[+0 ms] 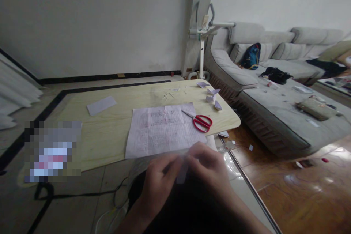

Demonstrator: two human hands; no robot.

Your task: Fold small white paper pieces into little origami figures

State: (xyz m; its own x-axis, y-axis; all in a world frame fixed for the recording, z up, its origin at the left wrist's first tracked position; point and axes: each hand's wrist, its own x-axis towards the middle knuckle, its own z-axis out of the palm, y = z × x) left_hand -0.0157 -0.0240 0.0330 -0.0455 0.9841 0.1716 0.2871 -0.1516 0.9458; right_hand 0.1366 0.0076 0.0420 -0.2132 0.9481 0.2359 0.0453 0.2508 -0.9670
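Close together above my lap, my left hand (161, 175) and my right hand (207, 164) pinch a small piece of pale paper (181, 176) between their fingertips. Its shape is blurred and mostly covered by the fingers. Just beyond, a large printed sheet (161, 128) lies over the near edge of the wooden table. Red-handled scissors (201, 121) rest on the sheet's right side, blades pointing away to the left. Several small folded paper boats (211, 98) stand at the table's right end. Thin paper scraps (171, 95) lie behind the sheet.
A folded white paper (101, 105) lies on the left of the table (109, 135), near a pixelated patch. To the right stands a grey sofa (274, 117) with bags on it. Part of a person (333, 56) shows at the far right. Cables (87, 192) run along the floor.
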